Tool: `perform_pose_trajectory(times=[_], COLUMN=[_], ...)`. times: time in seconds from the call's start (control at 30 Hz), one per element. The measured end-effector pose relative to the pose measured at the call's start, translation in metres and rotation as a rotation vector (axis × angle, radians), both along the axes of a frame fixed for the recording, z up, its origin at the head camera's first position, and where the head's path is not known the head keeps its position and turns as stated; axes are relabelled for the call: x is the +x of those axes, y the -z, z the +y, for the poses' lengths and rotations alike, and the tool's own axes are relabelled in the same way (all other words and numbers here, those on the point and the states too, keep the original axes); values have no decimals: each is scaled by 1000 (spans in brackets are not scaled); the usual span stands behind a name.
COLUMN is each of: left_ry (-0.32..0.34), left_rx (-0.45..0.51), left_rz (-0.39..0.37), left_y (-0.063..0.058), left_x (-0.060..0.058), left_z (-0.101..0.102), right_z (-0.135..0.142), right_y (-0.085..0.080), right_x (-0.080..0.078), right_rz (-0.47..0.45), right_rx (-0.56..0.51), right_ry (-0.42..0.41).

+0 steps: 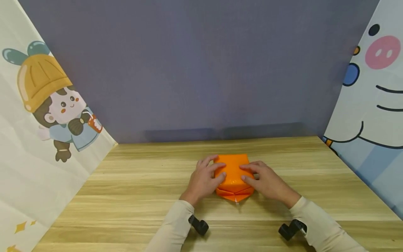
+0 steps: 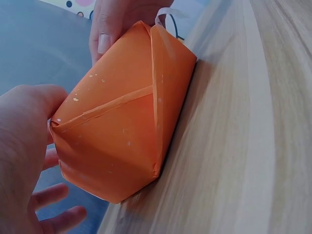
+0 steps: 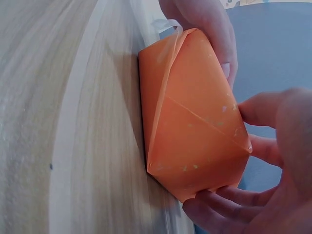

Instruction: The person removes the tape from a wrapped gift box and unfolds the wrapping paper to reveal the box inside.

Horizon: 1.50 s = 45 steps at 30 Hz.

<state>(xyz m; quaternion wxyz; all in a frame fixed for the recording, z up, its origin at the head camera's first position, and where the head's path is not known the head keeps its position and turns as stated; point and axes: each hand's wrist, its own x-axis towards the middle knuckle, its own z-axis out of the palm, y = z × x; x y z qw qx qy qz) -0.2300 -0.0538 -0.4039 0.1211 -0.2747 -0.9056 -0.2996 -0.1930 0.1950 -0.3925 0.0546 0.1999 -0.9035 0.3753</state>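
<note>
A box-shaped package (image 1: pixel 232 171) in glossy orange wrapping lies on the wooden table. Folded flaps form a point at its near side, where a strip of clear tape (image 2: pixel 166 13) sticks out. My left hand (image 1: pixel 204 180) holds its left side, thumb and forefinger over the top edge. In the left wrist view some of that hand's lower fingers (image 2: pixel 63 220) stand apart from the wrapping. From the other side my right hand (image 1: pixel 267 179) grips the package, thumb and forefinger on top and the other fingers (image 3: pixel 214 207) against the triangular folded end.
The wood-grain table (image 1: pixel 141 182) reaches back to a grey-blue panel (image 1: pixel 195 70). Printed cloth walls, one with a cartoon child (image 1: pixel 63 105) and one with a pink-nosed animal (image 1: pixel 382 52), flank it. A small black camera mount (image 1: pixel 199 225) sits on each sleeve.
</note>
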Motion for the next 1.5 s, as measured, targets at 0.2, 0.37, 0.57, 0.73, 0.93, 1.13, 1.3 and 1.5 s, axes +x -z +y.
perform_pose_trajectory(times=[0.2, 0.37, 0.57, 0.73, 0.93, 1.13, 1.3, 1.5], left_ry=[8, 6, 17, 39, 31, 34, 36, -24], left_rx=[-16, -31, -107, -169, -140, -55, -34, 18], left_rz=[7, 17, 79, 148, 138, 106, 92, 43], left_y=[0, -1, -3, -6, -4, -3, -3, -4], left_x=[-1, -1, -1, 1, 1, 1, 1, 2], left_z=[-2, -3, -1, 2, 2, 0, -1, 2], right_z=[1, 3, 4, 6, 4, 4, 4, 1], right_y=[-1, -4, -5, -4, -3, -4, -4, -2], right_x=[0, 0, 2, 1, 0, 0, 0, 1], right_rz=[-15, -16, 36, 51, 77, 79, 63, 73], right_rx=[12, 31, 66, 47, 48, 57, 63, 52], right_ry=[-1, 4, 42, 78, 100, 97, 89, 99])
